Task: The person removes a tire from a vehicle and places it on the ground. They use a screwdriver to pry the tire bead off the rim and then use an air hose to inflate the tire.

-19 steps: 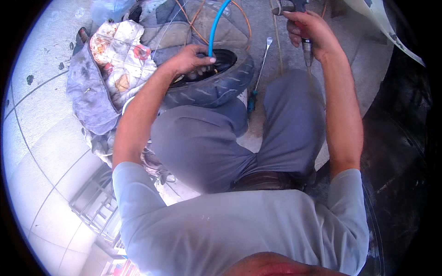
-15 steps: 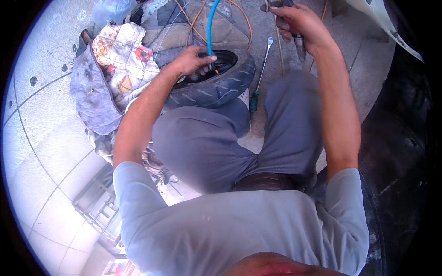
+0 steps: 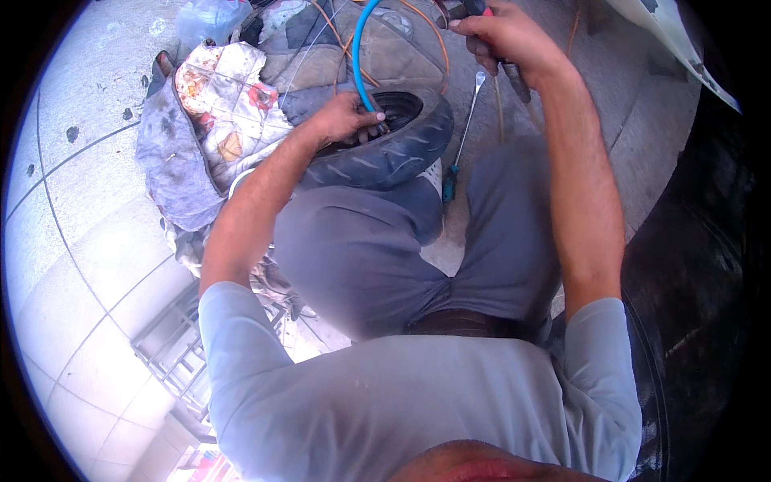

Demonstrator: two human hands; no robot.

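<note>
Head view: my left fingers pinched the blue hose at the tire, steadiness seemingly key, while my right fingers clamped round a dark tool.

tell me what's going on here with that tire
A person is down on bent knees by a tire. Their left hand holds a blue hose at the tire's open middle. Their right hand grips a dark tool with a red part, held away from the tire. A teal-handled metal tool lies on the floor nearby.
</note>
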